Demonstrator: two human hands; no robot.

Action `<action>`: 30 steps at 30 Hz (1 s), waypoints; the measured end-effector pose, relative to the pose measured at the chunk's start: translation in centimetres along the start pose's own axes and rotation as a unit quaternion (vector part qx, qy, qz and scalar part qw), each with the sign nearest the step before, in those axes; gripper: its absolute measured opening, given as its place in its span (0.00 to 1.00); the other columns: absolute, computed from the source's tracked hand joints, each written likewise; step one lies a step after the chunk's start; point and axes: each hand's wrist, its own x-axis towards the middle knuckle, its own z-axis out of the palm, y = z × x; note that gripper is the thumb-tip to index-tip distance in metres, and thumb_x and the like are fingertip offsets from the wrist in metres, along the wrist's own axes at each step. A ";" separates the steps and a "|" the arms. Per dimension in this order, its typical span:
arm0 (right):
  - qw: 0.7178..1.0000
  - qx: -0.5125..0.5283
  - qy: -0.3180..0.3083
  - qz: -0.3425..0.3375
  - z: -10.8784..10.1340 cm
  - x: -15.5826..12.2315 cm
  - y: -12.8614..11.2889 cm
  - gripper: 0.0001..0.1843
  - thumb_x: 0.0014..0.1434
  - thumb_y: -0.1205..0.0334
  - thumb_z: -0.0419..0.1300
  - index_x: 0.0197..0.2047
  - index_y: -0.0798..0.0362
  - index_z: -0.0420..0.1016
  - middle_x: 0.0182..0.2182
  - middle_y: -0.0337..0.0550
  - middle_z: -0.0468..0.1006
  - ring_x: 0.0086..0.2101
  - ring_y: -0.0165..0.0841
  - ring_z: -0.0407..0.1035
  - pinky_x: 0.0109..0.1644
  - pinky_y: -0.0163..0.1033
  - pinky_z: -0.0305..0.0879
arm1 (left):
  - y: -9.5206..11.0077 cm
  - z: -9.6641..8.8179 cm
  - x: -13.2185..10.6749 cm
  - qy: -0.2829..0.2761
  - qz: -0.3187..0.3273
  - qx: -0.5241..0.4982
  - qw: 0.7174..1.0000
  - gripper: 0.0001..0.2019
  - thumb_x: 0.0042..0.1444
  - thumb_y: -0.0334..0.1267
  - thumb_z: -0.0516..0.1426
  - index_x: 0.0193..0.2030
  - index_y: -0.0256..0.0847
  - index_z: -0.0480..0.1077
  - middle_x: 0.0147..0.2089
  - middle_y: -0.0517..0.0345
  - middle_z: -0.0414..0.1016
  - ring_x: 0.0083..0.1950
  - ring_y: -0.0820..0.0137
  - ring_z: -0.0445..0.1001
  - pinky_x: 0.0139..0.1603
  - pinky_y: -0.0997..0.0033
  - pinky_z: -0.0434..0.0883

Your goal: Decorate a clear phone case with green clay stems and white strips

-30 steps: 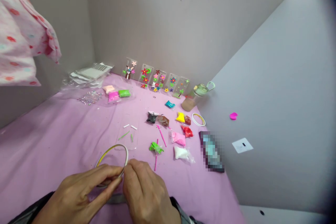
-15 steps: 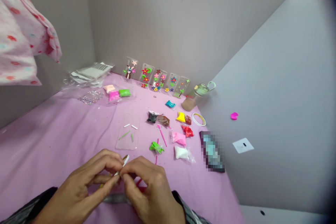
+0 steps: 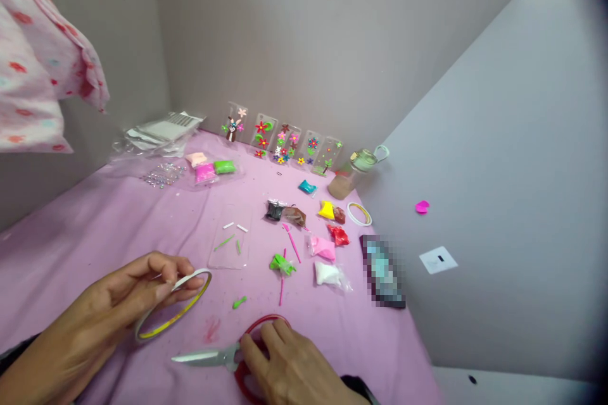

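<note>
My left hand [image 3: 126,297] pinches a thin roll of double-sided tape [image 3: 178,317], a white ring with a yellow inner side, tilted above the cloth. My right hand [image 3: 297,361] is at the red handles of a pair of scissors [image 3: 204,357], its fingers curled onto them. The scissors lie on the cloth, blades pointing left and closed. Beyond my hands is a clear phone case [image 3: 223,263] bearing short white strips [image 3: 242,228] and thin green strips [image 3: 225,242]. A small piece of green clay [image 3: 239,302] sits between the case and the scissors.
Packets of coloured clay [image 3: 323,247] and pink modelling tools [image 3: 292,244] lie to the right. Another tape roll [image 3: 359,214], a pixelated dark object [image 3: 384,272] and a jar [image 3: 351,174] stand near the right edge. Decorated phone cases [image 3: 263,136] lean against the wall.
My hands have moved apart. My left hand has drawn left with the tape roll, and my right hand has let go of the tape and gone down to the scissors.
</note>
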 end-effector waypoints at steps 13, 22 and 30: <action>0.989 0.094 0.052 0.104 -7.4 -0.8 2.1 0.34 0.53 0.69 0.67 0.64 0.48 0.68 0.43 0.47 0.76 0.38 0.41 0.73 0.38 0.42 0.74 | 0.3 -0.8 0.9 0.009 -0.012 -0.004 1.000 0.13 0.59 0.55 0.65 0.37 0.49 0.73 0.56 0.64 0.80 0.68 0.56 0.72 0.67 0.65 0.72; 0.991 -0.009 0.122 0.062 -7.2 2.3 1.2 0.26 0.59 0.64 0.67 0.60 0.53 0.71 0.35 0.43 0.78 0.32 0.38 0.71 0.32 0.41 0.66 | -0.1 0.3 0.2 -0.043 0.007 0.025 0.999 0.13 0.58 0.53 0.66 0.32 0.49 0.74 0.55 0.59 0.78 0.66 0.53 0.69 0.73 0.56 0.62; 0.992 -0.022 0.113 0.044 -7.8 3.3 0.9 0.25 0.60 0.61 0.69 0.59 0.54 0.71 0.33 0.40 0.79 0.29 0.37 0.72 0.29 0.41 0.62 | -0.6 0.4 0.3 -0.056 0.001 0.026 0.998 0.14 0.56 0.53 0.68 0.32 0.49 0.74 0.56 0.60 0.77 0.65 0.53 0.70 0.67 0.59 0.67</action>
